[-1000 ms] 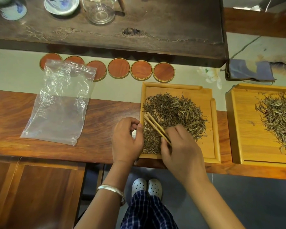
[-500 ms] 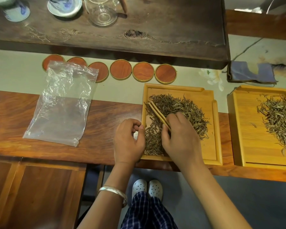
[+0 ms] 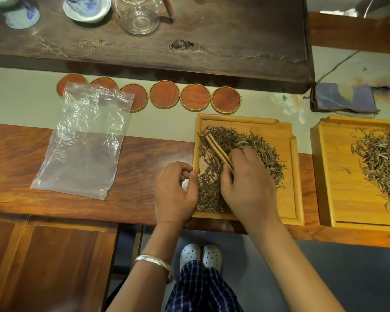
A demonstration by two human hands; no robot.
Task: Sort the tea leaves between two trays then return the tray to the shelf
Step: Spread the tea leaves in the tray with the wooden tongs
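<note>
Right hand [image 3: 248, 185] is gripping bamboo tongs [image 3: 218, 152], tips lying in the tea leaves [image 3: 245, 143] near the left wall of the near tray [image 3: 295, 176] — bare wood showing along its right side. Left hand [image 3: 176, 192] is sitting loosely curled, holding nothing, at that tray's left rim. Second tray [image 3: 329, 176] with leaves is sitting just beside on the right — narrow gap between.

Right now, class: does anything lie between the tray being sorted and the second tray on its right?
Nothing visible does. Between the near tray and the second tray only a strip of bare wooden counter shows.
</note>
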